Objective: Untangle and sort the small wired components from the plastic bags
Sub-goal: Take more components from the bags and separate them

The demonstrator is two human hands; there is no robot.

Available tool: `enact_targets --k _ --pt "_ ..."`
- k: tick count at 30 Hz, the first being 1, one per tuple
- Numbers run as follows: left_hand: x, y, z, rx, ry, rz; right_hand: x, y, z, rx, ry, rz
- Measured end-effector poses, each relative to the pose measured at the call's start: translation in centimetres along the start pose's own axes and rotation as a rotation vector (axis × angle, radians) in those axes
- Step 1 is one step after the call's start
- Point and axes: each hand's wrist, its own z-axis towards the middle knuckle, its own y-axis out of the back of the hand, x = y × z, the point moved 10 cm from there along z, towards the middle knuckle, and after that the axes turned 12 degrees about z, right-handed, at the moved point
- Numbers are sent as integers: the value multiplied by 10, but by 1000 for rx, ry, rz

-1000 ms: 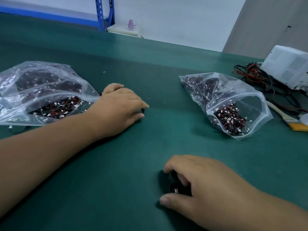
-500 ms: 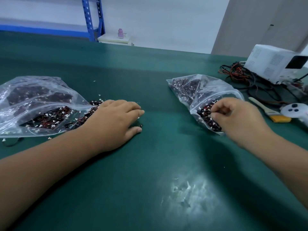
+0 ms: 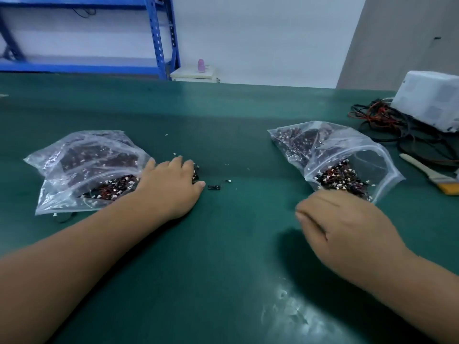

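Where left fingers (image 3: pixel 190 167) end, a component (image 3: pixel 214 187) lies (just apart).

Dark green table mat (image 3: pixel 223 115) across the frame, pale glare lower right; white wall (image 3: pixel 260 33) behind; blue metal shelving (image 3: pixel 159 38) upper left; grey panel (image 3: pixel 397 33) upper right; small white cabinet (image 3: pixel 192 75) top centre

On a workbench (image 3: pixel 223 256), one bag of wired components (image 3: pixel 84 165) lies at ten o'clock and a second bag (image 3: pixel 347 155) at two, a loose component (image 3: pixel 214 187) between them, with a brush (image 3: pixel 422 170), cable tangle (image 3: pixel 387 125) and box (image 3: pixel 432 100) beyond the second bag toward three.
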Motion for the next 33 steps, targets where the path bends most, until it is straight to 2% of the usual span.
enact_targets --k 1,3,5,10,13,15,17,20,23,25,33 --pt "-4 1 1 -15 -31 -27 9 -23 -1 127 3 75" --pt "-12 5 2 -38 -99 -53 13 -70 1 400 -113 175" --pt "-21 9 4 -64 -180 -45 9 -98 14 497 -185 212" --pt "-48 23 3 -76 -415 -56 -7 -131 63 446 -239 167" --pt "-61 33 -4 -101 -527 -219 -11 -141 80 443 -243 170" --pt "-55 42 -8 -142 -509 -431 -13 -143 86 442 -238 182" --pt "-42 47 -12 -192 -435 -538 -13 -141 88 425 -222 190" --pt "-36 40 -14 -160 -379 -488 -9 -132 89 360 -186 201" --pt "-49 26 -18 -92 -450 -270 -5 -123 89 302 -162 233" --pt "-51 23 -17 -102 -460 -209 -2 -119 88 287 -148 244" --pt "-54 43 -18 -255 -532 -304 2 -114 84 274 -134 254"
